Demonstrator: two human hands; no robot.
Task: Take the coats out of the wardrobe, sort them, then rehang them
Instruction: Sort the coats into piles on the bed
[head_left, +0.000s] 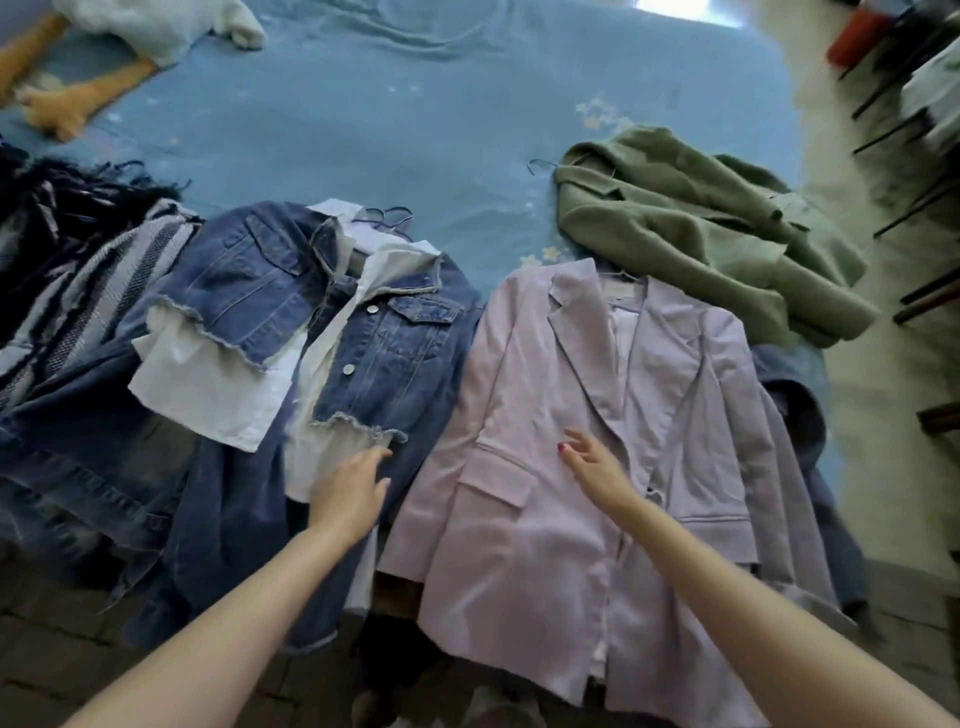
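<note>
Both hands reach over the bed (415, 130): left hand (349, 494) open at the denim jacket (395, 338) hem, right hand (597, 462) open on the lilac blazer (545, 467). Green coat (691, 228) lies beyond. Recommend smoothing each front flat, keeping hangers seated, before rehanging.

Hidden under the lilac blazer (545, 467): most of a blue garment (795, 405) and most of its hanger. Cut off at the left edge: a striped garment (67, 301) and dark denim (62, 467). Cropped at top left: a white-and-orange plush (130, 31). Blurred beyond telling: dark rods (904, 130) at right.
</note>
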